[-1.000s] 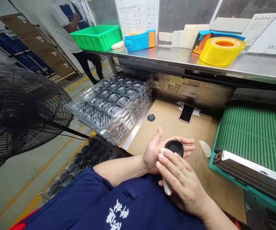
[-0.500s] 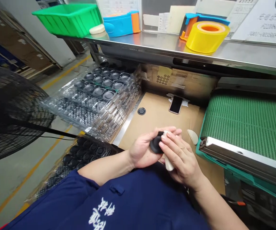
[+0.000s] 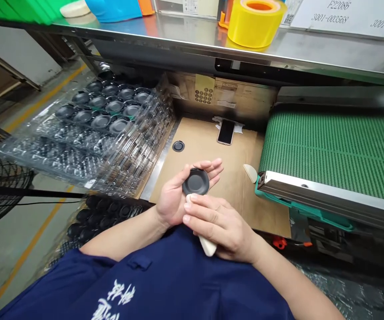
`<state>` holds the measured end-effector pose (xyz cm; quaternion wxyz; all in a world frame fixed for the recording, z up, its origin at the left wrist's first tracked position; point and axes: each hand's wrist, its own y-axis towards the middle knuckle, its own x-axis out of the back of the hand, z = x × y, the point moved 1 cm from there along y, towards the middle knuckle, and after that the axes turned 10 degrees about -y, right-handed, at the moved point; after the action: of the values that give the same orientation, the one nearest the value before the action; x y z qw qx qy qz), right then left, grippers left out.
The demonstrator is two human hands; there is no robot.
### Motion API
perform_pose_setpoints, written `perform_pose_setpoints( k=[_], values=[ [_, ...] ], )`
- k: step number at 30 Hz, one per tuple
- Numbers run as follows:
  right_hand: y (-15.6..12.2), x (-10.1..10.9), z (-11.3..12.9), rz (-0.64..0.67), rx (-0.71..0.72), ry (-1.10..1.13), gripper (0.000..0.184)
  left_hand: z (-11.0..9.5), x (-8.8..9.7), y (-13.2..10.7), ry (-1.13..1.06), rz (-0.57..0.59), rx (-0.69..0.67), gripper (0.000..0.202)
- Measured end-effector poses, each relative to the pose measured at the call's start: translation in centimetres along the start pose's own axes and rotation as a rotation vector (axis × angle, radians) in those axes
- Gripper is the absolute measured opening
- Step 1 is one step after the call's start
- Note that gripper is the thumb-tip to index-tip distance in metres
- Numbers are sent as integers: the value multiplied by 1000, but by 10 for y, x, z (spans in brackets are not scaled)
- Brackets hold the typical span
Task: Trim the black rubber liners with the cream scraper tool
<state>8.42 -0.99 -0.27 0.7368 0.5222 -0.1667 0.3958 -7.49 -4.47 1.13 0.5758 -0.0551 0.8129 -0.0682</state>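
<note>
My left hand (image 3: 174,195) cradles a round black disc (image 3: 196,182) in its palm and fingers, over the cardboard sheet (image 3: 212,146). My right hand (image 3: 220,224) is closed round a white oval scraper (image 3: 207,245), whose tip touches the lower edge of the disc. Both hands are close to my body above the blue shirt.
Stacked clear trays of black discs (image 3: 108,111) sit at the left, with more trays (image 3: 105,211) lower down. A green conveyor belt (image 3: 332,146) runs at the right. On the cardboard lie a phone (image 3: 226,132), a loose disc (image 3: 178,146) and a second white scraper (image 3: 250,172). A yellow tape roll (image 3: 255,22) stands on the steel shelf.
The disc was turned upright between both hands, then laid flat again in my left palm. My right hand with the scraper slid to the disc's lower edge. The view tilted down.
</note>
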Motion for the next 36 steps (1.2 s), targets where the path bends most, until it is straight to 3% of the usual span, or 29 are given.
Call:
perform_pose_setpoints(
  k=[4,8,10,13,17,21,26,31,36],
  values=[
    [-1,17,2,-84,-54,185,41,1,-4,-2,5,81,31,70],
    [-10,35,3,-341,-331,184,41,1,-9,-5,48,166,63,88],
    [-9,39,7,-382,-406,192,40,2,-11,-6,60,179,77,90],
    [1,38,14,-282,-379,139,39,5,-12,-6,58,181,109,89],
    [14,31,13,-108,-227,-8,30,11,-12,-7,77,160,122,83],
    [14,29,8,-157,-190,-111,39,16,-10,-10,83,150,167,76],
    [12,25,6,-38,-195,-21,42,17,-7,-10,80,116,146,78],
    [12,23,4,-139,-207,-64,48,18,-7,-8,66,80,158,70],
    [5,29,8,39,-221,24,45,16,-5,-5,50,30,118,55]
  ],
)
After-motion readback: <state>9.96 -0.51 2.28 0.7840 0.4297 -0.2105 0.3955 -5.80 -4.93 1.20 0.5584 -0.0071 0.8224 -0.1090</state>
